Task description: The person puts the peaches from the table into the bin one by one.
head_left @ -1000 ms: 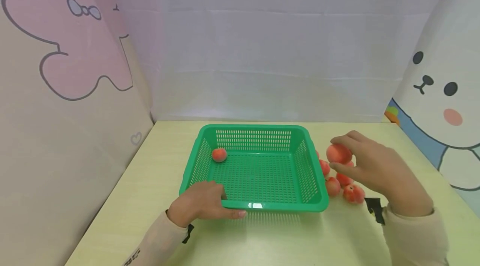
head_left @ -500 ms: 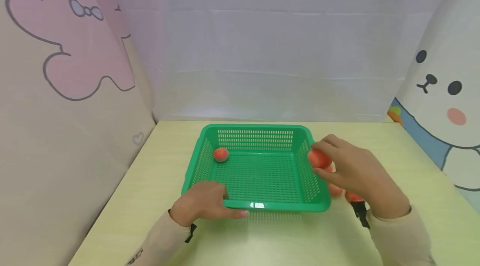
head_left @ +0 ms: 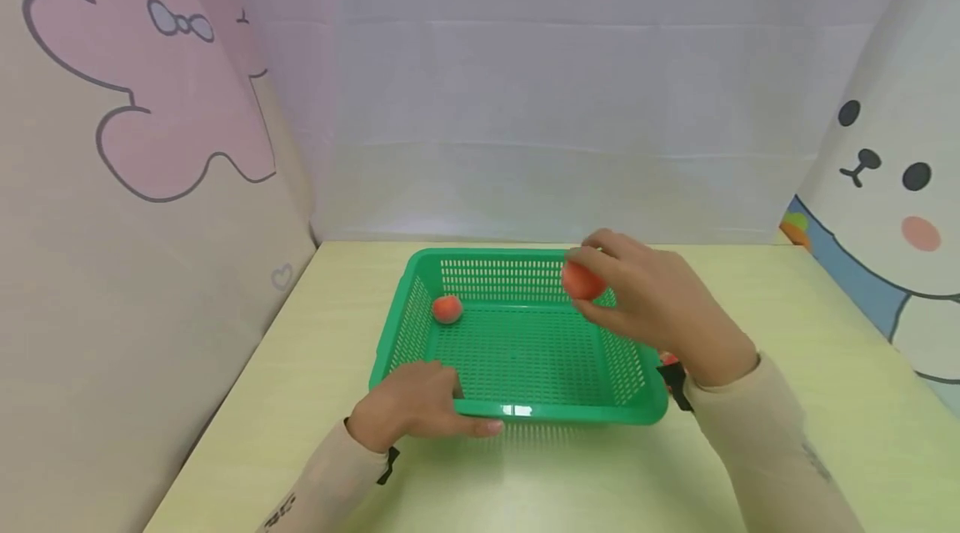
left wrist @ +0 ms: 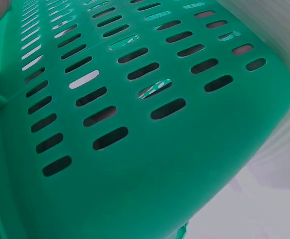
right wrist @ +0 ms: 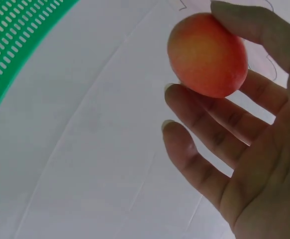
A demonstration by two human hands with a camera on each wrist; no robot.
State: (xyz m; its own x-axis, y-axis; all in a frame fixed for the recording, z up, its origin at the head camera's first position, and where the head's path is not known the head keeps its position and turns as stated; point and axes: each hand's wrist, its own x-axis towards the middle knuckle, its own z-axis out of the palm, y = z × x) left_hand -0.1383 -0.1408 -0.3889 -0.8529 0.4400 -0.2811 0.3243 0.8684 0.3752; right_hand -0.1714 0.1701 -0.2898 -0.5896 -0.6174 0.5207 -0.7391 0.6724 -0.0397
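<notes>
My right hand (head_left: 645,291) pinches a red-orange peach (head_left: 583,281) between thumb and fingers, above the right back part of a green plastic basket (head_left: 562,414). The right wrist view shows the same peach (right wrist: 207,55) held at the fingertips, with the basket's slotted wall (right wrist: 15,40) at upper left. My left hand (head_left: 420,404) grips the basket's front rim near its left corner, thumb outside and fingers over the edge. Another peach (head_left: 447,309) lies inside the basket by its left wall. Slotted green basket wall (left wrist: 135,164) fills most of the left wrist view.
More peaches (head_left: 669,359) lie on the table right of the basket, mostly hidden behind my right wrist and the basket. The pale yellow table (head_left: 750,299) meets a white curtain (head_left: 555,124) at the back. Cartoon-printed sheets (head_left: 180,291) flank both sides.
My right hand has carried the peach leftward from the pile on the right, over the basket's right wall. The left hand keeps its grip on the rim; the head view has shifted slightly.
</notes>
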